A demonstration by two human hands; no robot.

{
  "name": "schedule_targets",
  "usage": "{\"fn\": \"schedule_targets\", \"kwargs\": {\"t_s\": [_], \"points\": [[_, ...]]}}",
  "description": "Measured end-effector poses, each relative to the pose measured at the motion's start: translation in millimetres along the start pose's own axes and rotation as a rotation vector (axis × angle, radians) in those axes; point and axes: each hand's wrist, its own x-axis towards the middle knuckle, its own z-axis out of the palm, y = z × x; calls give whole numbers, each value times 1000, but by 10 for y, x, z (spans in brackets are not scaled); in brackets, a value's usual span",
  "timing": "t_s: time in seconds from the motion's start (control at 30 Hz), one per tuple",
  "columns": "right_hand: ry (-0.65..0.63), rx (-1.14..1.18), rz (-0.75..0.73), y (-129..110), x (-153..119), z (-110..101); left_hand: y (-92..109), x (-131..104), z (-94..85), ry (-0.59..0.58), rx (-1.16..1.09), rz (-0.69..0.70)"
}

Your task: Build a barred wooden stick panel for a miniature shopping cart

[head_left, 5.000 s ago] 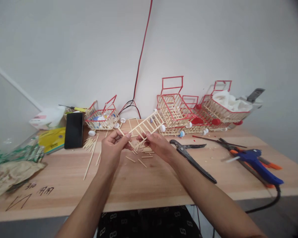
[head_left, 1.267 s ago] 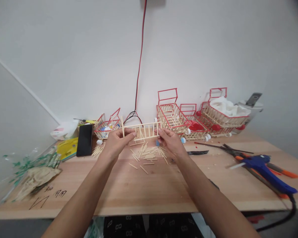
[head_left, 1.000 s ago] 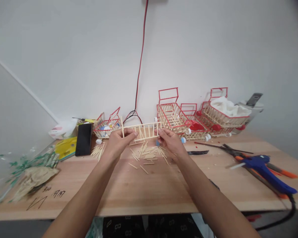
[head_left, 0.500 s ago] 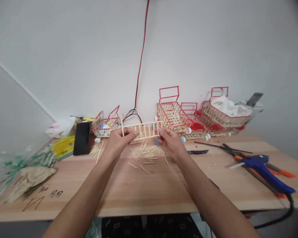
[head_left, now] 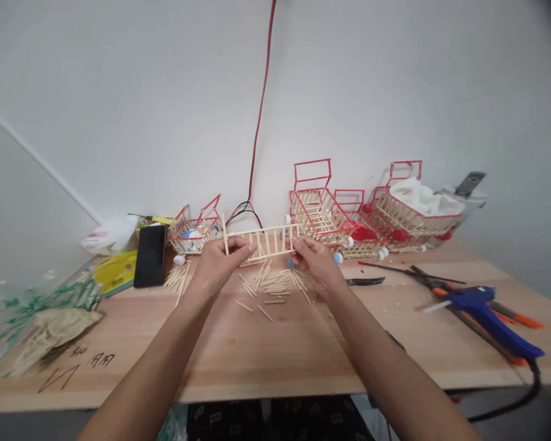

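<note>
Between my two hands a small wooden stick frame [head_left: 275, 231], with several upright bars like a ladder, is held up above the table. My left hand [head_left: 220, 260] pinches its left end, where one longer stick points up. My right hand [head_left: 312, 257] grips the right end between thumb and fingers. Below the frame lies a loose scatter of short wooden sticks [head_left: 275, 283] on the tabletop. Another little pile of sticks [head_left: 178, 278] is left of my left hand. A small blue piece [head_left: 291, 263] shows beside my right fingers.
Red-trimmed stick carts [head_left: 321, 211] stand along the wall, with a smaller one [head_left: 195, 233] at left. A phone [head_left: 149, 257] leans near a yellow packet [head_left: 116, 272]. At right lie a blue glue gun [head_left: 496, 315], pliers [head_left: 427, 278] and a dark blade [head_left: 366, 282].
Both hands keep their hold on the stick frame, nearly still. The view has shifted very slightly; nothing was picked up or let go.
</note>
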Motion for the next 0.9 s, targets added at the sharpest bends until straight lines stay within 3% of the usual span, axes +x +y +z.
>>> {"fn": "schedule_targets", "kwargs": {"t_s": [0.5, 0.9], "points": [[-10, -9, 3, 35, 10, -27, 88, -14, 2, 91, -7, -30], [39, -3, 13, -14, -14, 19, 41, -55, -28, 30, 53, 2]]}}
